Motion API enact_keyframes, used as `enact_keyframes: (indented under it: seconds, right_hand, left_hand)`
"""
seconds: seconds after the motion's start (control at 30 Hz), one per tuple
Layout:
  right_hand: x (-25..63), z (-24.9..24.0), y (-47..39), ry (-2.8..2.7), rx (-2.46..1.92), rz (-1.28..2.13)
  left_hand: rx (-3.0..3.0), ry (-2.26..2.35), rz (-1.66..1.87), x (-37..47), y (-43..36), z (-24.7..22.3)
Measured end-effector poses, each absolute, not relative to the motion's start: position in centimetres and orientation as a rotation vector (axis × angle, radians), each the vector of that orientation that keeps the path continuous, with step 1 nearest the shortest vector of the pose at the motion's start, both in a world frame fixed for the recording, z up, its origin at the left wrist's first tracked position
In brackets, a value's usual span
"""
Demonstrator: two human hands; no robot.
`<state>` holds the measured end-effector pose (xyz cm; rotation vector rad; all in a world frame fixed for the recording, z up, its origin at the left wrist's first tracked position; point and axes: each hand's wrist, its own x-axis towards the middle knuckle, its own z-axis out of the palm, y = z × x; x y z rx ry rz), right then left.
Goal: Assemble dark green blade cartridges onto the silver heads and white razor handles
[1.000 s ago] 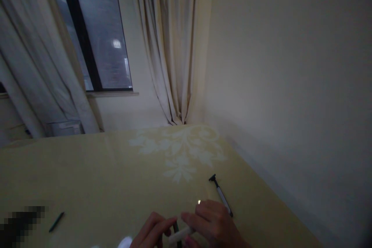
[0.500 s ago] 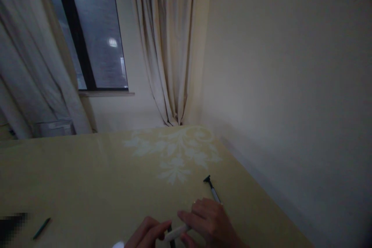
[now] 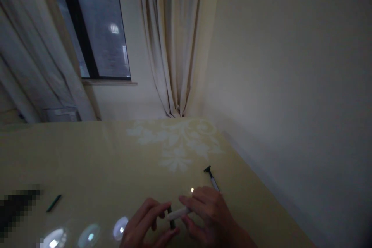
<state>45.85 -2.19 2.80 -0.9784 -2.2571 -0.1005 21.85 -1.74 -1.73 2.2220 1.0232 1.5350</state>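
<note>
Low in the head view, my right hand (image 3: 210, 211) pinches the pale handle of a razor (image 3: 178, 213) between thumb and fingers. A dark bar (image 3: 171, 223), the razor's head or a cover on it, sits crosswise at the handle's left end. My left hand (image 3: 148, 223) grips this bar by its ends, index finger above and thumb below. Just beyond my right hand lies a second razor (image 3: 213, 181) with a black head and a grey handle, partly hidden by the hand. A slim dark green piece (image 3: 54, 203) rests on the table at the left.
The glossy yellow table (image 3: 95, 162) has a white leaf pattern (image 3: 176, 143) near its far edge and reflects lamps at the front. A pixelated dark patch (image 3: 17, 209) covers the left edge. A wall (image 3: 285, 85) runs along the right; curtains (image 3: 174, 46) and a window stand behind.
The view has tilted down a little, so the hands and table show higher. My left thumb now shows below the dark bar; both hands stay on the razor.
</note>
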Motion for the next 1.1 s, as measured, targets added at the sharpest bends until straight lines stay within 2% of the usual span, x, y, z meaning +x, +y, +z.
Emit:
enact_keyframes:
  seconds: [0.43,1.1]
  right_hand:
    - [45.9,3.9,-2.3,-2.301,-0.947,-0.073]
    - [45.9,3.9,-2.4,-2.323,-0.964,-0.059]
  left_hand:
    - [2.218,1.050,1.432,21.7,-2.4,1.1]
    - [2.192,1.091,1.428,21.4,-2.4,1.7]
